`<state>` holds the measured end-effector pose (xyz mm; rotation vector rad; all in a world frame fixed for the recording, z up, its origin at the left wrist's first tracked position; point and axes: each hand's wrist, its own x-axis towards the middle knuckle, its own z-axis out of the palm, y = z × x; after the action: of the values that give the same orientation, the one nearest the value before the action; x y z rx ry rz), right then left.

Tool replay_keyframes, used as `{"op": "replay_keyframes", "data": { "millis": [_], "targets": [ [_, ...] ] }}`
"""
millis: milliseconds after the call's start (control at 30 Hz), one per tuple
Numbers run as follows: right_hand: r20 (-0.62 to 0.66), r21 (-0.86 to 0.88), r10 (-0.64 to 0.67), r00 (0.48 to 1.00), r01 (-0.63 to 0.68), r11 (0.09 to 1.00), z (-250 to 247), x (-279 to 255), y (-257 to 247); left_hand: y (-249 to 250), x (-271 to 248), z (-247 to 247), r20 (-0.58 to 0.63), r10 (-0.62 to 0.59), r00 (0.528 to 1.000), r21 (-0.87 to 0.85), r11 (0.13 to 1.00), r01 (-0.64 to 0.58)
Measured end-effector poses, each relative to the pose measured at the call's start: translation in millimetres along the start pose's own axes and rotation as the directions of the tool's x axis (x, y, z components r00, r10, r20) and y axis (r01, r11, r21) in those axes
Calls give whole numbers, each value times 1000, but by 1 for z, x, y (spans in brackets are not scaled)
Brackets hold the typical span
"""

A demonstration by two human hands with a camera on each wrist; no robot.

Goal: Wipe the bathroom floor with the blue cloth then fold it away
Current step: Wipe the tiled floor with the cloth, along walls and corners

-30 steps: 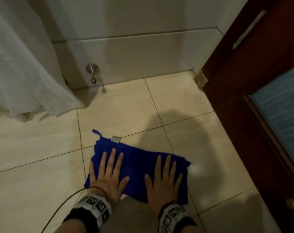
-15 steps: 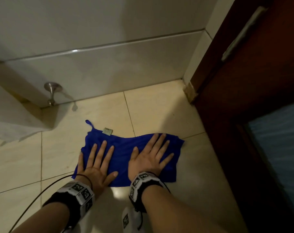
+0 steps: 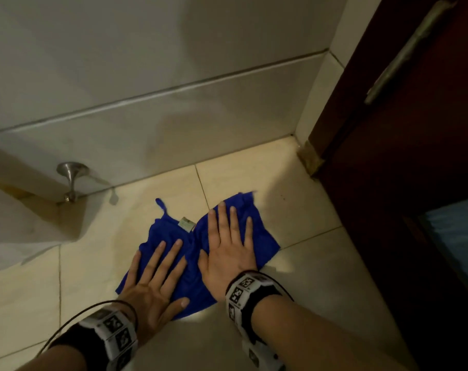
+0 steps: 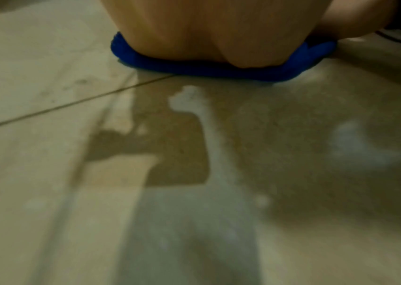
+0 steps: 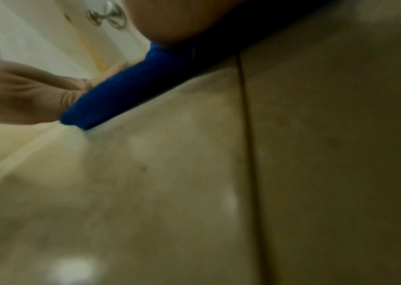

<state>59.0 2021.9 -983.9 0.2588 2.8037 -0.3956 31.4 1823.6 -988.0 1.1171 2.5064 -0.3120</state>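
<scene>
Beige floor tiles (image 3: 302, 290) with dark grout lines, meeting a pale tiled wall (image 3: 173, 76) at the far edge and a dark wooden door (image 3: 401, 156) along the right edge. Glossy and blurred in both wrist views, with pale reflections on the floor (image 4: 194, 173) (image 5: 194, 192).

Blue cloth (image 3: 227, 236) spread flat on the floor near the far right corner, close to the door but apart from it, rumpled down the middle, with a small pale label (image 3: 186, 224) and a thin blue loop (image 3: 160, 204) at its far edge. Seen edge-on as a blue band (image 4: 218, 69) in the left wrist view and again (image 5: 121, 92) in the right wrist view.

Left hand (image 3: 152, 285) flat on the near left part of the cloth, fingers straight and spread, thumb out toward the right, gripping nothing. Right hand (image 3: 227, 247) flat on the right part, further forward, fingers straight and slightly spread, pressing down, also holding nothing. Patterned black-and-white bands on both wrists, with a thin dark cable (image 3: 74, 322) running from the left one.

Metal doorstop (image 3: 71, 180) fixed low at the far left, where wall meets floor, well apart from the cloth.
</scene>
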Motion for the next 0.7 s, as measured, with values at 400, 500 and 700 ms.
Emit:
{"op": "replay_keyframes", "data": {
  "millis": [400, 500, 700],
  "targets": [
    [-56, 233, 0, 998, 13, 972, -23, -15, 2, -17, 13, -18, -71, 201, 977, -16, 979, -202],
    [-178, 297, 119, 977, -62, 953, -39, -34, 4, -7, 0, -36, -141, 81, 987, -275, 954, -118],
    [156, 307, 268, 951, -305, 902, -32, -34, -5, 24, -20, -55, -7, -378, 926, -879, 444, 174]
  ]
}}
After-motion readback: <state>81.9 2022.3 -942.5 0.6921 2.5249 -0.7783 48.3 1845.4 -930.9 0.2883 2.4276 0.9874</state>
